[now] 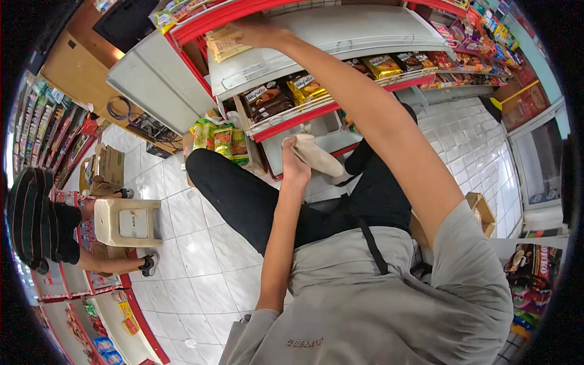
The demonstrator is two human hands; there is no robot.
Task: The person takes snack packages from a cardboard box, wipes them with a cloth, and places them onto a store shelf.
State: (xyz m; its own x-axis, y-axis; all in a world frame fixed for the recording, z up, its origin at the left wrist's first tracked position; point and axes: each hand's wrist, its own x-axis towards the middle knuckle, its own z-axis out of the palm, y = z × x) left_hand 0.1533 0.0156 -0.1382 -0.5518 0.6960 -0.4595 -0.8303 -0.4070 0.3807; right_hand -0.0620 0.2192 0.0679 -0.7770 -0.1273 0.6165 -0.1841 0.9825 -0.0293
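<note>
A cream cloth (pixel 316 156) is bunched in my left hand (pixel 295 166), whose fingers are wrapped round it in front of the lower shelf. My right hand (pixel 258 33) reaches across to the left end of the upper white shelf (pixel 328 30). It grips pale yellow snack packets (pixel 226 45) there, though its fingers are partly in shadow. Wafello wafer packs (pixel 265 96), brown and yellow, stand in a row on the shelf below. A wire rail (pixel 340 45) runs along the upper shelf's front edge.
Green and yellow packets (pixel 223 140) fill a box by my knee. On the left, a person in striped clothing (pixel 36 219) is beside a beige plastic stool (pixel 128 223). A broom (pixel 496 109) leans at the right. Cardboard boxes (pixel 109 164) rest on the tiled floor.
</note>
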